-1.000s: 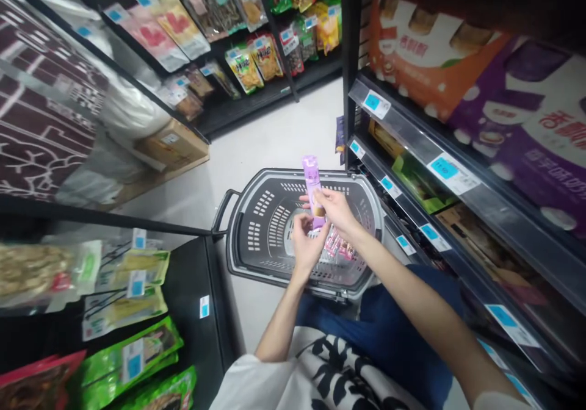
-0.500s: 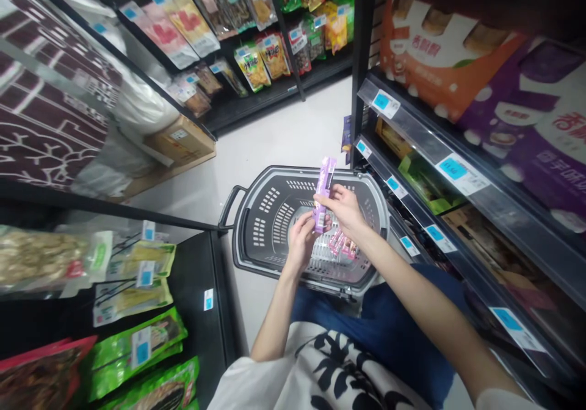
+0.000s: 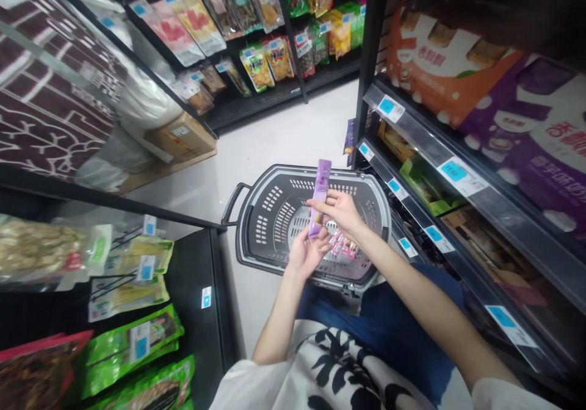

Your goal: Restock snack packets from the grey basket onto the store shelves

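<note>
A slim purple snack packet (image 3: pixel 322 177) stands nearly upright over the shopping basket, one broad side toward me. My right hand (image 3: pixel 341 210) pinches it around the middle between thumb and fingers. At its lower end my left hand (image 3: pixel 307 252) has curled fingers on the packet, partly behind it. Below both hands lies the dark grey shopping basket (image 3: pixel 263 197) with slotted walls and a handle on its left. Several small pink-wrapped packets (image 3: pixel 341 244) rest on its bottom, partly hidden by my right hand and wrist.
On the right, shelves with price tags carry orange (image 3: pixel 451 62) and purple (image 3: pixel 517 114) cartons. Bagged snacks (image 3: pixel 257 68) hang on the black rack ahead. A low black shelf (image 3: pixel 199 276) with green bags stands at left, near a cardboard box (image 3: pixel 180 138) on the floor.
The purple packet has been turned over, so its barcode no longer shows. Both hands shifted slightly around it, the left lower down. The view moved a little.
</note>
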Demonstrator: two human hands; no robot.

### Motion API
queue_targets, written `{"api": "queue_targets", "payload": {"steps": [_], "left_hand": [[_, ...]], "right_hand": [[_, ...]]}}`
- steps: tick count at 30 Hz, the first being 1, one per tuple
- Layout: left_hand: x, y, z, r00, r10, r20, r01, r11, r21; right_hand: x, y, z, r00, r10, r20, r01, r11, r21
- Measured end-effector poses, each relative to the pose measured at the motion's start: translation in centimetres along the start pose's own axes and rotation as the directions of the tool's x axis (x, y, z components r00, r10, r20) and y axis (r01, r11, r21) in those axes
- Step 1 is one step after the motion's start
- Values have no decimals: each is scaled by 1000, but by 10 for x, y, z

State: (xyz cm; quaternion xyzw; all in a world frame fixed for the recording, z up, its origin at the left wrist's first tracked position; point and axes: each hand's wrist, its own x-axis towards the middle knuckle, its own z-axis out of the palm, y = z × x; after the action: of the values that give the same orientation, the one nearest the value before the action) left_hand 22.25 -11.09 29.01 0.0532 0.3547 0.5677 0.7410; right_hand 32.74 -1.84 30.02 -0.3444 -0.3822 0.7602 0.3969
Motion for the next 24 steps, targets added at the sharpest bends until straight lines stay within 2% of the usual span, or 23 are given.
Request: {"api": "queue_targets", "payload": {"steps": [2, 4, 6, 8, 11, 14, 17, 18, 19, 20, 22, 24], "left_hand": [[1, -2, -2, 999, 32, -21, -30, 996, 84], [4, -3, -8, 987, 151, -54, -134, 961, 240], [6, -3, -19, 956, 283, -74, -223, 870, 440], [4, -3, -31, 927, 370, -66, -261, 761, 594], [-10, -6, -46, 900, 435, -35, -281, 637, 718], [-30, -12, -59, 879, 477, 24, -293, 500, 815], [-55, -19, -68, 884, 458, 93, -264, 326, 908], [-66, -21, -70, 894, 433, 117, -244, 251, 937], [-78, -24, -71, 906, 403, 133, -217, 169, 961], [-90, -27, -71, 918, 371, 139, -185, 89, 979], [-113, -35, -71, 941, 308, 137, -133, -32, 991], [-130, -45, -70, 964, 224, 145, -134, -64, 989]], "right_hand": [[1, 5, 0, 999, -10, -49, 8, 999, -45], [1, 8, -1, 999, -18, -51, 15, 998, -55], [0, 9, -1, 1000, -25, -13, 24, 996, -80], [-1, 8, -1, 997, -28, 65, 36, 991, -132], [-8, 6, 0, 986, -34, 164, 73, 968, -242], [-23, 13, -6, 981, -35, 191, 111, 907, -407], [-64, 32, -16, 989, 10, 147, 65, 867, -494], [-85, 40, -18, 994, 6, 111, 58, 824, -564], [-109, 48, -19, 998, -36, 44, 57, 741, -669], [-134, 56, -20, 996, -90, 4, 58, 610, -790], [-184, 71, -22, 984, -171, 45, 106, 363, -926], [-223, 81, -24, 965, -246, 86, 145, 233, -962]]}}
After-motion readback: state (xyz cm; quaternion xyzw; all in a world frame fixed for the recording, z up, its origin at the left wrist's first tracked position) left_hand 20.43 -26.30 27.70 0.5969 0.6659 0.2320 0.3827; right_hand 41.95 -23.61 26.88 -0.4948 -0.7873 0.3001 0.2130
